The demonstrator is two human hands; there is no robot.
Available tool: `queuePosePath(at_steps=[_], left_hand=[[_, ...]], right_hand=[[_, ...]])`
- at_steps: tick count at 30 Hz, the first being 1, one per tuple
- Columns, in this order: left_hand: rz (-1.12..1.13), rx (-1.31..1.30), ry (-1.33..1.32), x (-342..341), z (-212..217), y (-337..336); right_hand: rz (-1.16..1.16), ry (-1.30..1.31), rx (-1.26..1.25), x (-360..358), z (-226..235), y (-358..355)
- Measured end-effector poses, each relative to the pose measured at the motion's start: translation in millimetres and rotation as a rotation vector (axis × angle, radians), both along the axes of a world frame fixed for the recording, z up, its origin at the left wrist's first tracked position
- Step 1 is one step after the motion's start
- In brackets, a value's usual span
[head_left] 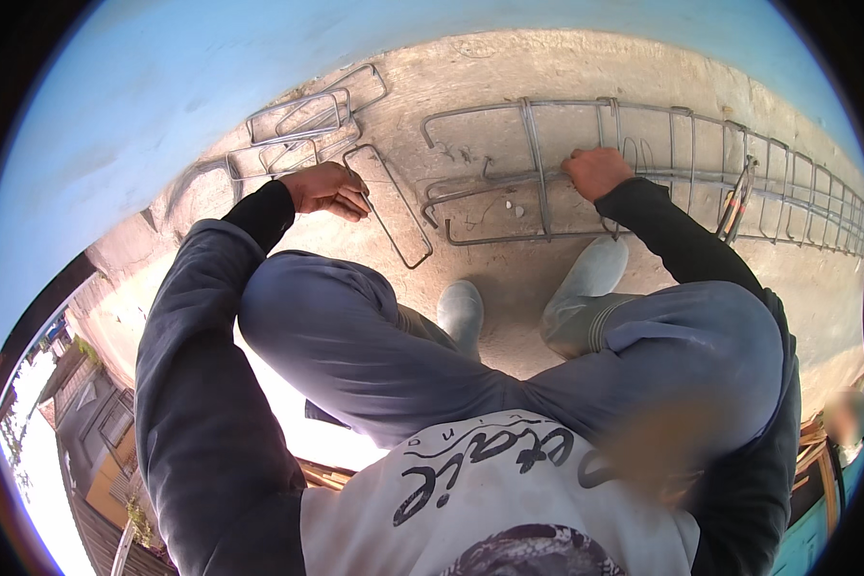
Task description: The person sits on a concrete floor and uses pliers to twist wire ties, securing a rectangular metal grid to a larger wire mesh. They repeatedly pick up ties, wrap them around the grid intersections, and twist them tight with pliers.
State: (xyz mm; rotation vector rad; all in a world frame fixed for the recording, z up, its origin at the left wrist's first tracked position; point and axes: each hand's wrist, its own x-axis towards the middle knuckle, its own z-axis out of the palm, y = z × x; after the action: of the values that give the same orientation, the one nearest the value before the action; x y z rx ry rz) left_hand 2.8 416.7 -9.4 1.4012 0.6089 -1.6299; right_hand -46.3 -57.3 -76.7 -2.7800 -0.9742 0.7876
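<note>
My left hand (324,190) pinches a rectangular steel stirrup (408,219) by its long side, its far end tilted toward me. A long rebar cage (682,173) lies on the concrete, running off to the right, with stirrups spaced along its bars. My right hand (597,173) is closed on a middle bar near the cage's left end. Its palm side and fingertips are hidden. Pincers (736,200) with dark and orange handles rest across the cage, right of that hand.
Several loose stirrups (298,117) lie in a pile beyond my left hand. A blue wall (163,86) runs along the far side. My grey boots (463,312) stand before the cage. Thin wire (466,154) lies among the bars. A blurred person's head shows at lower right.
</note>
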Motion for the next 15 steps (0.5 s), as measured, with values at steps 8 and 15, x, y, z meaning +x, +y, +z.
queuePosePath(at_steps=[8, 15], left_hand=[[-1.047, 0.396, -0.398, -31, 37, 44], [-0.731, 0.074, -0.844, 80, 58, -86]], right_hand=[[-0.132, 0.235, 0.038, 2, 33, 4], [-0.652, 0.849, 0.186, 41, 85, -2]])
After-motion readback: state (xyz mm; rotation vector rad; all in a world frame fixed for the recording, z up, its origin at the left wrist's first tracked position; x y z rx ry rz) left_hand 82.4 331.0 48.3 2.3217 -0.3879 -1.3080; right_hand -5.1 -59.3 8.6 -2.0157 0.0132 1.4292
